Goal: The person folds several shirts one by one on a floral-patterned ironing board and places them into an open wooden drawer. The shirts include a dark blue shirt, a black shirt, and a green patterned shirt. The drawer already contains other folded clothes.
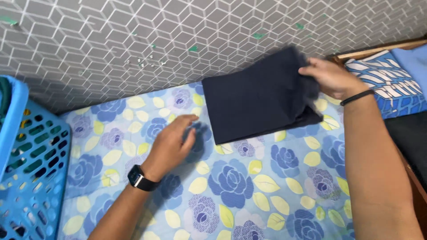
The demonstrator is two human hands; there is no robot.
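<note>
Your two forearms fill the near view, reaching out over the bed (249,186) with its blue floral sheet. Off at the bed's left edge sits a blue plastic laundry basket (31,178), latticed wall facing you; something dark green shows at its top rim, but what's inside can't be made out. Now the folded dark garment (260,100): navy, squared off into a neat rectangle, flat-faced, lifted at a tilt above the far side of the bed near the wall. Your right hand (331,78) has it by the right end, fingers clenched over the cloth edge, a black band on that wrist. Your left hand (171,144) lies palm down on the sheet, fingers released and spread, holding nothing, just short of the garment's lower left corner; a black smartwatch (141,178) rides the wrist. Behind runs a grey hexagon-patterned wall (133,40). At the bed's far right corner lies a blue-and-white patterned cloth (387,84).
</note>
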